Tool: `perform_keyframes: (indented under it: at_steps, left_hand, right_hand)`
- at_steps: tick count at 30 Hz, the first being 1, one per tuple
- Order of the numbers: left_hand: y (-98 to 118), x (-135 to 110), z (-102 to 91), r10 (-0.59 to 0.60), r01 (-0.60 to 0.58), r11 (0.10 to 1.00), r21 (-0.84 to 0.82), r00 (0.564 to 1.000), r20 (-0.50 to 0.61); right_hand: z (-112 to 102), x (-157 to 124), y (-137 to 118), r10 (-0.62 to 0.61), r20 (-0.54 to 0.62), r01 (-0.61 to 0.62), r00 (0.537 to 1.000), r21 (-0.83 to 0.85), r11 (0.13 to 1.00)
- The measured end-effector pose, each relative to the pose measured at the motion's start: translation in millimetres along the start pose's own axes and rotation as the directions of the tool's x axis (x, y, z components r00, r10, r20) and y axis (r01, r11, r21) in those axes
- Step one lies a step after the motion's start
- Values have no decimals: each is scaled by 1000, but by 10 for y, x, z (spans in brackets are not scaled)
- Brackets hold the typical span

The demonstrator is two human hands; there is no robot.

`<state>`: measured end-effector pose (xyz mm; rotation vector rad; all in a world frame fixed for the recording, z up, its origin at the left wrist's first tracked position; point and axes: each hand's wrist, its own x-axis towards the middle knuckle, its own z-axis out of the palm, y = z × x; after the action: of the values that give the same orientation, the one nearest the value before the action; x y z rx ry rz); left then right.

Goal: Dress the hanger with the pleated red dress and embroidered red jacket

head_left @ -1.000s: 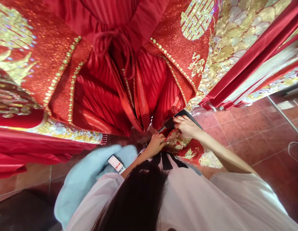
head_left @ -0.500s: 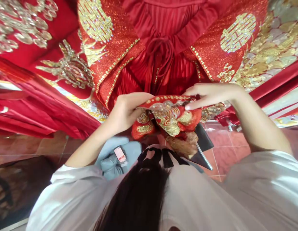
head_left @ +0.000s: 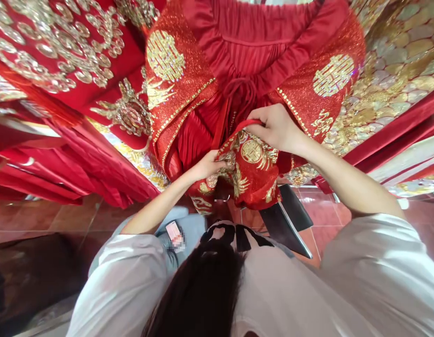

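Observation:
A small red cloth piece (head_left: pixel 250 175) with gold embroidery hangs between my hands, in front of a hanging red pleated garment (head_left: pixel 245 70) that has glittering gold-trimmed front panels and a tied drawstring. My right hand (head_left: pixel 275 127) is closed on the piece's upper red edge, raised near the drawstring. My left hand (head_left: pixel 208 166) pinches the piece's lower left side. Both hands grip the same cloth.
More red and gold embroidered garments (head_left: pixel 62 70) hang to the left and right. A black stand base (head_left: pixel 285 220) sits on the reddish tiled floor (head_left: pixel 343 229) below the cloth. A phone (head_left: pixel 175 233) lies on my light blue lap.
My hands lifted the embroidered piece from down near the floor up to the garment's waist. The right hand has since risen higher, so the piece now hangs tilted.

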<state>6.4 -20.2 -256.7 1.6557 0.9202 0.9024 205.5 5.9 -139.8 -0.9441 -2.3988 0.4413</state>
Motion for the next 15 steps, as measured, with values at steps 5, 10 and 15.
perform_keyframes:
  at_steps: [5, 10, 15]
  left_hand:
    - [18, -230, -527, -93, 92, 988, -125, 996, -3]
    - [394, -429, -820, 69, -123, 986, -116, 919, -388]
    - [681, -604, -1041, 176, -198, 980, 24, 806, -565]
  right_hand:
    - [-15, 247, 16, -119, 134, 125, 984, -34, 992]
    - [-71, 773, -318, -360, -16, 346, 933, -238, 907]
    - [18, 1486, -461, -491, 48, 463, 870, -424, 778]
